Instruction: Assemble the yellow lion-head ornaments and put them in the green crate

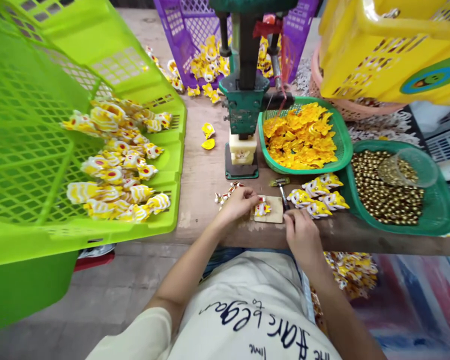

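At the left of a brown workbench [197, 192], a lime-green crate [22, 245] holds yellow-and-white pieces; a green press [243, 110] stands near the middle, with a basket [344, 147] of orange pieces just beside it. Nearer the person, a pale block [276, 211] lies between the left hand [238, 202] and the right hand [303, 237]. The right hand is closed on the handle of a hammer [285, 204]; the left's fingertips reach a small yellow-and-white figure [262, 209] on the block, but I cannot tell whether they pinch it.

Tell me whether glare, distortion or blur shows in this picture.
Head view: glints dot the round, shiny gold beads; head view: wide-angle distortion apparently stretches the bright-green perforated plastic crate; head view: no clear motion blur on the bare left hand.
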Demonstrator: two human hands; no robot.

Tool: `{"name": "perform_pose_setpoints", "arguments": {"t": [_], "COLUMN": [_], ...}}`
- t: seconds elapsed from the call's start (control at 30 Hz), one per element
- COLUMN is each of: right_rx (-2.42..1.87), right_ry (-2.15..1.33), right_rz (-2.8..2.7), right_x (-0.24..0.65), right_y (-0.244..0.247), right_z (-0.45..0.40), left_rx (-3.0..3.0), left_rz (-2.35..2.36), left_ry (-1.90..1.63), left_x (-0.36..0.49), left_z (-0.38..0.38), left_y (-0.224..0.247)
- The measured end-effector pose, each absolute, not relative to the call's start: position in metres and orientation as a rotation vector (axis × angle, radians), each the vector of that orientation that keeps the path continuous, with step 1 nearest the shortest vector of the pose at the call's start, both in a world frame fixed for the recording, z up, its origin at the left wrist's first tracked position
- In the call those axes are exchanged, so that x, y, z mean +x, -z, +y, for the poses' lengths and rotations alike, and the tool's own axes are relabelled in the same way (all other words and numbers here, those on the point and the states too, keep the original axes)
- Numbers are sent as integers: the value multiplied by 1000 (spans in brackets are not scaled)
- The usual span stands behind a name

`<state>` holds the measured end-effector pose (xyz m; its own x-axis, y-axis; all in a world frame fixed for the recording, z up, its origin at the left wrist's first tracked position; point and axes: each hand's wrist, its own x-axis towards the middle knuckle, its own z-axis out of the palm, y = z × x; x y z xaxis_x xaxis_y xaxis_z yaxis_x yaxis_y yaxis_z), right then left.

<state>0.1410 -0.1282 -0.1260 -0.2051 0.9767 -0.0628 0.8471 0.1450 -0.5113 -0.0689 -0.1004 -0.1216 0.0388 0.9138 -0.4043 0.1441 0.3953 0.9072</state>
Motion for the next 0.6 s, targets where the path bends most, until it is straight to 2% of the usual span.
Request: {"name": "perform_pose_setpoints", "arguments": {"t": [0.1,0.2,0.33,0.6], "right_rx": [-2023,-2077,-2014,-1651], "right_ry": [-588,-627,-702,-1099], "right_rz": [-2254,-2191,-2037,-1902], "right_x": [157,158,160,166], "right_y": [128,133,133,106], "right_z": [-144,-143,-138,-181], "left_rx": [1021,1057,1108,1160], "left_rz": [1399,1397,1375,1366], "left_ry": [-791,-805,-821,-841], "left_x": [-69,-71,-72,-73], "left_z": [-97,-96,-98,-99], "left_y": [128,132,139,147]}}
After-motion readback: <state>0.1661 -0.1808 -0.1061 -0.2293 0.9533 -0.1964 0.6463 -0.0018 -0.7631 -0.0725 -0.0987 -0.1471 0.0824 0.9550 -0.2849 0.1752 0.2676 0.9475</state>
